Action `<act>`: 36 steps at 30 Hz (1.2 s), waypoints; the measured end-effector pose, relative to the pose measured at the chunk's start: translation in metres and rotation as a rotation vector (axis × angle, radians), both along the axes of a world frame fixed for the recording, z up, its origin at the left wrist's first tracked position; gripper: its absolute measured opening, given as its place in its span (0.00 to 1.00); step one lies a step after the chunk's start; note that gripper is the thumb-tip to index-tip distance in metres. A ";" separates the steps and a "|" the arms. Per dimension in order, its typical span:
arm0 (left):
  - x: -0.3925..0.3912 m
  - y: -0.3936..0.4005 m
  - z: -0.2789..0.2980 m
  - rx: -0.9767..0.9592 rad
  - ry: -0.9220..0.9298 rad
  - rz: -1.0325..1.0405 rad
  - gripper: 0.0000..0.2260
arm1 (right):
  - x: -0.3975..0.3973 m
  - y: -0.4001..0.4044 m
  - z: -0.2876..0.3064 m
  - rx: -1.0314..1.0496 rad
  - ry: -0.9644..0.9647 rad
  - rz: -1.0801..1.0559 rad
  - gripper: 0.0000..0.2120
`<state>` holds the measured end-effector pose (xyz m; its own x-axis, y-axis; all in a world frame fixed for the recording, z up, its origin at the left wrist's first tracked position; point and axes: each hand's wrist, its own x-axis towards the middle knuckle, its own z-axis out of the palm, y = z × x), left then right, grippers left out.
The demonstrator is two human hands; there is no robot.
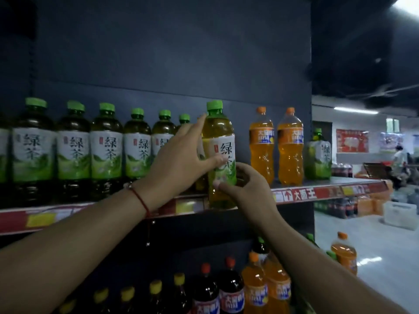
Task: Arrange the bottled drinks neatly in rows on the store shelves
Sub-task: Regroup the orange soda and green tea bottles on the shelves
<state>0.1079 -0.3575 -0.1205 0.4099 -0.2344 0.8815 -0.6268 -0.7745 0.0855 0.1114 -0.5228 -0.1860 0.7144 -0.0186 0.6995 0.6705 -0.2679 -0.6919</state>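
A green tea bottle [218,141] with a green cap and white-green label is held in front of the upper shelf's edge [294,194], its base below the shelf rim. My left hand [181,157] grips its left side, forefinger up near the shoulder and thumb across the label. My right hand [243,184] wraps round its lower part from the right. A row of several green tea bottles [106,146] stands on the shelf to the left. Two orange soda bottles [276,146] and one more green tea bottle [318,155] stand to the right.
The lower shelf holds dark cola bottles [217,291], yellow-capped bottles [154,295] and orange sodas [265,284]. An orange soda [344,252] stands at the right of the lower level. The aisle floor beyond has stacked drink packs [344,207], a white crate [400,214] and a person [400,159] far off.
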 end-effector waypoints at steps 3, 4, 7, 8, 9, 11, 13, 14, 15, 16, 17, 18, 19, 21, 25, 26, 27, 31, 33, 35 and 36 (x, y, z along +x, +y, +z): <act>0.017 -0.003 0.023 0.052 -0.071 0.084 0.44 | 0.019 0.003 0.020 0.006 -0.007 -0.003 0.17; 0.023 -0.006 0.028 0.088 -0.106 0.124 0.44 | 0.025 0.001 0.024 0.016 -0.009 -0.014 0.16; 0.044 -0.024 0.040 0.209 -0.252 0.229 0.43 | 0.044 -0.012 0.030 0.053 0.006 -0.069 0.14; 0.051 -0.032 0.042 0.244 -0.277 0.265 0.43 | 0.051 -0.016 0.030 0.052 0.020 -0.088 0.14; 0.059 -0.039 0.043 0.281 -0.290 0.308 0.43 | 0.058 -0.019 0.030 0.049 0.036 -0.102 0.14; 0.074 -0.050 0.044 0.365 -0.288 0.420 0.43 | 0.073 -0.024 0.029 0.024 0.076 -0.125 0.13; 0.088 -0.057 0.041 0.421 -0.265 0.517 0.43 | 0.086 -0.024 0.028 -0.009 0.126 -0.133 0.12; 0.094 -0.057 0.040 0.430 -0.253 0.546 0.42 | 0.093 -0.024 0.028 -0.022 0.144 -0.136 0.13; 0.100 -0.056 0.038 0.433 -0.245 0.567 0.42 | 0.100 -0.024 0.028 -0.038 0.157 -0.143 0.13; 0.105 -0.055 0.036 0.435 -0.240 0.583 0.43 | 0.105 -0.024 0.029 -0.054 0.168 -0.150 0.13; 0.109 -0.054 0.033 0.436 -0.234 0.590 0.43 | 0.110 -0.024 0.030 -0.064 0.179 -0.153 0.14; 0.113 -0.054 0.032 0.434 -0.229 0.589 0.43 | 0.113 -0.025 0.030 -0.073 0.191 -0.153 0.14; 0.115 -0.054 0.031 0.428 -0.227 0.587 0.43 | 0.116 -0.025 0.031 -0.084 0.199 -0.152 0.14; 0.119 -0.056 0.029 0.414 -0.239 0.571 0.43 | 0.118 -0.027 0.030 -0.121 0.202 -0.156 0.13; 0.124 -0.062 0.024 0.414 -0.261 0.493 0.41 | 0.111 -0.036 0.034 -0.262 0.217 -0.196 0.17; 0.126 -0.063 0.022 0.411 -0.263 0.474 0.40 | 0.108 -0.041 0.036 -0.284 0.197 -0.234 0.19; 0.128 -0.064 0.019 0.402 -0.266 0.459 0.39 | 0.106 -0.047 0.039 -0.299 0.154 -0.309 0.21; 0.132 -0.066 0.012 0.376 -0.272 0.457 0.39 | 0.114 -0.075 0.054 -0.311 0.080 -0.614 0.25; 0.134 -0.067 0.009 0.366 -0.267 0.455 0.40 | 0.126 -0.082 0.062 -0.262 0.207 -0.610 0.31; 0.134 -0.067 0.005 0.360 -0.265 0.455 0.40 | 0.137 -0.084 0.066 -0.222 0.282 -0.610 0.38; 0.135 -0.067 0.002 0.359 -0.268 0.460 0.41 | 0.143 -0.084 0.068 -0.198 0.302 -0.619 0.40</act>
